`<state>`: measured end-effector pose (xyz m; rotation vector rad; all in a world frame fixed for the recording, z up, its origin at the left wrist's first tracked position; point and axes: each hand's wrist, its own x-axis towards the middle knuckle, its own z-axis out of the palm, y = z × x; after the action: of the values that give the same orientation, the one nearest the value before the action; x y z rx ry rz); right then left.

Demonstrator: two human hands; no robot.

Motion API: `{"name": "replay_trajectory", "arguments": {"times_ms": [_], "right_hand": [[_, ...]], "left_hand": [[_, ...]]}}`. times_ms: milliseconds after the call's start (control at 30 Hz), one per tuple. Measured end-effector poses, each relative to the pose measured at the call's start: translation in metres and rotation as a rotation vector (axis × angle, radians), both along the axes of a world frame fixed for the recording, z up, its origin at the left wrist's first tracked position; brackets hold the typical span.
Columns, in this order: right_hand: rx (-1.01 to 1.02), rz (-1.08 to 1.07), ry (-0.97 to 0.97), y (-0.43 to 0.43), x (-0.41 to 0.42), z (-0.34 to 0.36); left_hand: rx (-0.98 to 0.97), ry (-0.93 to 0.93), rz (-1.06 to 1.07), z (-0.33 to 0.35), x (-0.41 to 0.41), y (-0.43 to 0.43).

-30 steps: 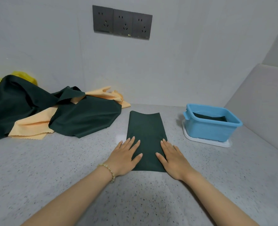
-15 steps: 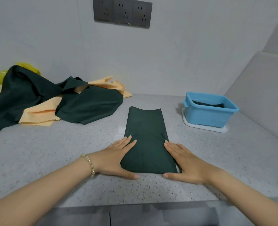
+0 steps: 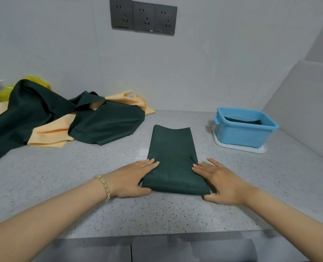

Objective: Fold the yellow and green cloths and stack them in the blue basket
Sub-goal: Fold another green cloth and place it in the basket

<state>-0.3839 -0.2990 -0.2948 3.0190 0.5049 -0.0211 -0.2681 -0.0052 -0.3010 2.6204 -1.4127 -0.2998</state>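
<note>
1. At my far left lies a loose heap: dark green cloths (image 3: 104,127) tangled with yellow cloths (image 3: 51,133), unfolded on the speckled counter (image 3: 81,171).
2. My left hand (image 3: 132,178), with a bead bracelet (image 3: 104,184) on the wrist, lies flat. Its fingers are straight and close together, tips on the left edge of the folded cloth, thumb at the near corner.
3. The folded green cloth (image 3: 173,159) is a long strip between my hands, running away from me.
4. My right hand (image 3: 221,180) lies flat too. Its fingers are slightly spread and touch the right edge. The thumb meets the near corner; I cannot tell whether it is under it.
5. Off to the right, apart from the strip, the blue basket (image 3: 245,135) stands on a white tray (image 3: 240,148) with a green cloth inside.
</note>
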Motion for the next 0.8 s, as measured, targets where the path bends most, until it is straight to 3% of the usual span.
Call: {"name": "replay_trajectory", "arguments": {"times_ms": [200,367,467,533,600,700,800], "right_hand": [[0.104,-0.024,-0.148,0.006,0.028,0.002],[0.174,0.042,-0.263,0.011,0.038,-0.002],[0.172,0.090,-0.163,0.008,0.029,-0.005],[0.258,0.105,-0.113,0.009,0.018,-0.009],[0.344,0.078,-0.101,0.012,0.008,-0.010],[0.588,-0.033,-0.022,0.017,0.006,-0.007],[0.933,-0.183,0.031,0.021,0.021,0.007]], "left_hand": [[-0.004,-0.243,-0.014,0.010,0.013,-0.020],[0.118,-0.438,-0.022,0.009,0.013,-0.031],[0.261,-0.490,-0.090,0.001,0.001,-0.026],[0.318,-0.431,-0.140,-0.001,-0.007,-0.021],[0.260,-0.260,-0.129,0.005,-0.013,-0.012],[-0.055,0.070,-0.059,0.013,-0.007,-0.003],[-0.299,0.255,0.160,0.025,0.006,-0.014]]}}
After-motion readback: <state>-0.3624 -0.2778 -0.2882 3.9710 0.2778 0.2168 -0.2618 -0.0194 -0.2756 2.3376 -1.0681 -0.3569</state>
